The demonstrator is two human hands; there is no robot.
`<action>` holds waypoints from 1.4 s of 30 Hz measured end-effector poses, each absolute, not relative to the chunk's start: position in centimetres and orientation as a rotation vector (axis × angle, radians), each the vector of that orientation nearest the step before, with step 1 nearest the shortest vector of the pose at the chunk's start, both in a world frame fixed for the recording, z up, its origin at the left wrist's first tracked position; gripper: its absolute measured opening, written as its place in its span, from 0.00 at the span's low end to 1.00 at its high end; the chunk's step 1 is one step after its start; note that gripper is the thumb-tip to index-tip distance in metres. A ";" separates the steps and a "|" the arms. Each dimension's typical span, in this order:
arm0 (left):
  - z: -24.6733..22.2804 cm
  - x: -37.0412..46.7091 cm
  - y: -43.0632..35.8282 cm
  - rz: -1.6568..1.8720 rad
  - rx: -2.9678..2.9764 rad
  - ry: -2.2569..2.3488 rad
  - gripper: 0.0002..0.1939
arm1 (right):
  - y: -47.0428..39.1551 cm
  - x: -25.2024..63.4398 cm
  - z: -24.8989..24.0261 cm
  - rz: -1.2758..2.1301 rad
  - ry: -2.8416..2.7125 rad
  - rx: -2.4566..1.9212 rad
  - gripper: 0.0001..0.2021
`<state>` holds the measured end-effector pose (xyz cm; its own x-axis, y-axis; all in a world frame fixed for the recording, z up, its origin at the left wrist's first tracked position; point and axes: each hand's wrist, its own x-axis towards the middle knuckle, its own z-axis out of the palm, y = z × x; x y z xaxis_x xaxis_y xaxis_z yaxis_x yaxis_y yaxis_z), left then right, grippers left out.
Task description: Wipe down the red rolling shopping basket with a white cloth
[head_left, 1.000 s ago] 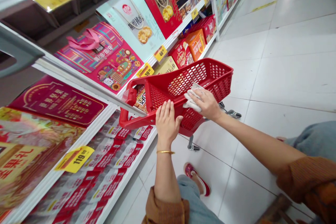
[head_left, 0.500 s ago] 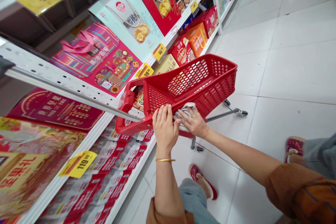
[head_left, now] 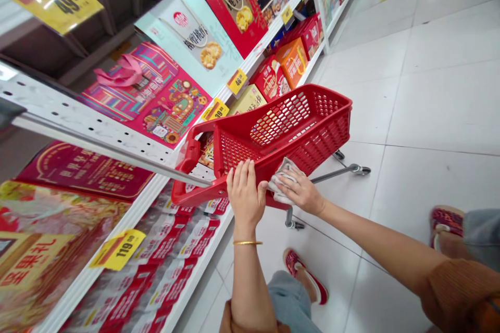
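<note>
A red plastic shopping cart (head_left: pixel 269 158) with perforated basket walls stands tilted across the view. My left hand (head_left: pixel 246 195), with a gold bracelet at the wrist, grips the near rim, its fingers laid over the edge and the thumb at the side. Just to the right, my right hand (head_left: pixel 300 192) holds a crumpled pale grey cloth (head_left: pixel 284 174) against the outer side wall of the basket. The fingers are bent over the cloth, and part of it is hidden under them. Only the cart's own panels show inside the basket.
Shelves with boxed gifts, such as a mint-green box (head_left: pixel 191 36) and a pink bag (head_left: pixel 156 99), line the left. A metal bar (head_left: pixel 109 148) runs to the cart. Tiled floor (head_left: pixel 433 99) lies right; my shoes (head_left: pixel 307 276) are below.
My right hand has slid the cloth a little to the right and down along the cart's side. My left hand keeps its place on the rim.
</note>
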<state>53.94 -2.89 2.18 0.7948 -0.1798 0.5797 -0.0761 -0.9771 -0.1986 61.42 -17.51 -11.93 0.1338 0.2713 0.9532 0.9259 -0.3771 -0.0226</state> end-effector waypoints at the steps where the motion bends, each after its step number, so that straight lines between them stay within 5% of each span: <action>1: 2.2 53.9 -2.9 -0.938 -2.823 0.206 0.36 | -17.6 61.2 -10.9 -1.271 -1.130 -1.736 0.14; 9: 2.2 53.7 -3.1 -0.978 -2.858 0.197 0.32 | -15.9 62.3 -4.9 -1.386 -1.037 -1.759 0.15; 42: 1.7 53.9 -4.0 -0.983 -2.886 0.138 0.25 | -19.3 62.8 -12.2 -1.307 -1.296 -1.816 0.16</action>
<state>53.86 -4.01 1.73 0.7889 -0.1142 0.6038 -0.0564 -0.9919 -0.1139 62.84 -19.33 -12.20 0.0629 0.3841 0.9212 0.9178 -0.3849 0.0978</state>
